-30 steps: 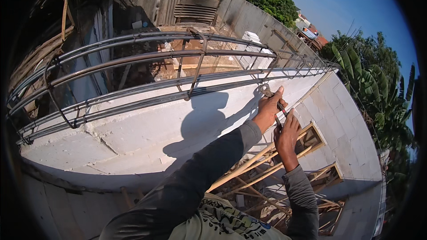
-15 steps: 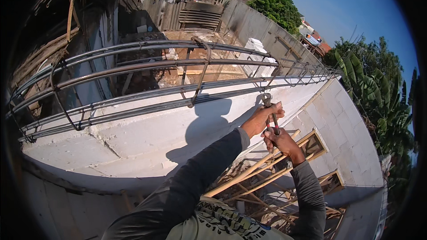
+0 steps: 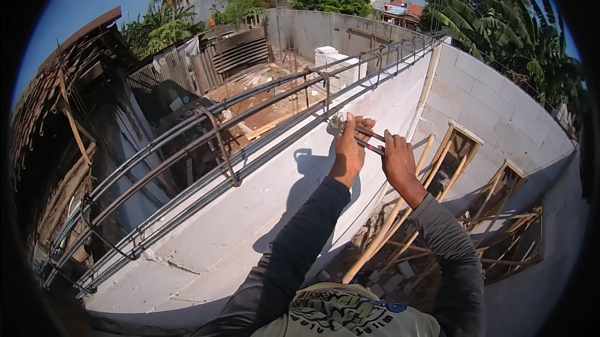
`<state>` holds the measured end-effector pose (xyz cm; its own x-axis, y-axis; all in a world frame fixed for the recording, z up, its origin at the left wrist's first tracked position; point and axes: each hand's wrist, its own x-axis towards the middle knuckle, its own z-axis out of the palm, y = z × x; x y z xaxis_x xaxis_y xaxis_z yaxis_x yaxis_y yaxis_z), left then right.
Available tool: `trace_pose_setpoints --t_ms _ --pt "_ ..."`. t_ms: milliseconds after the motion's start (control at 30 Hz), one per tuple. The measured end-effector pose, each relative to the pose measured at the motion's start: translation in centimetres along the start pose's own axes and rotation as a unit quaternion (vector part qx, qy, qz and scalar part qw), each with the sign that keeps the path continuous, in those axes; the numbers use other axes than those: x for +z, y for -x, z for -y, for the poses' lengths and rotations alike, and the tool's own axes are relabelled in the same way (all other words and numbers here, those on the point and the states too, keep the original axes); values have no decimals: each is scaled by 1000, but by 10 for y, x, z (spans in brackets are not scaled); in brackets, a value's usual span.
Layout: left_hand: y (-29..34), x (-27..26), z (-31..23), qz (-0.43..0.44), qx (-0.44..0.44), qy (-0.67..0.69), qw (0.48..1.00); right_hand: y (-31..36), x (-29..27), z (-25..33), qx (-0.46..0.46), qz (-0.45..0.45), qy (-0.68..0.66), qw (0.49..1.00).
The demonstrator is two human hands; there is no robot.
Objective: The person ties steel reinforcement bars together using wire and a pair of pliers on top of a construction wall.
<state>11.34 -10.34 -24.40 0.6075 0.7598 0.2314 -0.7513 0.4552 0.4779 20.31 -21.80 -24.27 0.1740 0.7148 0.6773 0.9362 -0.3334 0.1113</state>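
Note:
A pair of pincers (image 3: 372,147) with red marks on its dark handles lies across both hands, its rounded head pointing left toward the reinforcement cage (image 3: 272,107). My left hand (image 3: 350,152) is closed round the pincers close to the head, thumb raised. At the handle ends, my right hand (image 3: 400,163) grips with curled fingers. The head is beside the lower bars, near a bent stirrup (image 3: 327,94); whether it touches steel or wire I cannot tell. Long bars and square stirrups make up the cage, which runs along the top of the white block wall (image 3: 250,212).
Wooden poles (image 3: 394,221) lean below on the right, beside a block wall (image 3: 481,93) with framed openings (image 3: 459,149). Left of the cage are an old tiled roof (image 3: 62,62) and corrugated sheets (image 3: 240,49). White blocks (image 3: 337,62) are stacked beyond the cage.
The view has turned and lifted, showing more sky. The pincers have swung from nearly upright to lying sideways, head to the left. Both hands stay on them.

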Motion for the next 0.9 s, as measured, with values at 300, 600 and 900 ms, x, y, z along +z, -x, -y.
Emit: trace_pose_setpoints --t_ms 300,600,900 --pt "15 -18 -15 79 -79 -79 991 -10 -2 -23 10 333 -315 889" --pt "18 7 -2 -28 -12 -54 998 22 -34 15 4 139 -247 959" --pt "27 -1 -22 -5 -59 -103 993 13 -23 7 198 435 -656 584"
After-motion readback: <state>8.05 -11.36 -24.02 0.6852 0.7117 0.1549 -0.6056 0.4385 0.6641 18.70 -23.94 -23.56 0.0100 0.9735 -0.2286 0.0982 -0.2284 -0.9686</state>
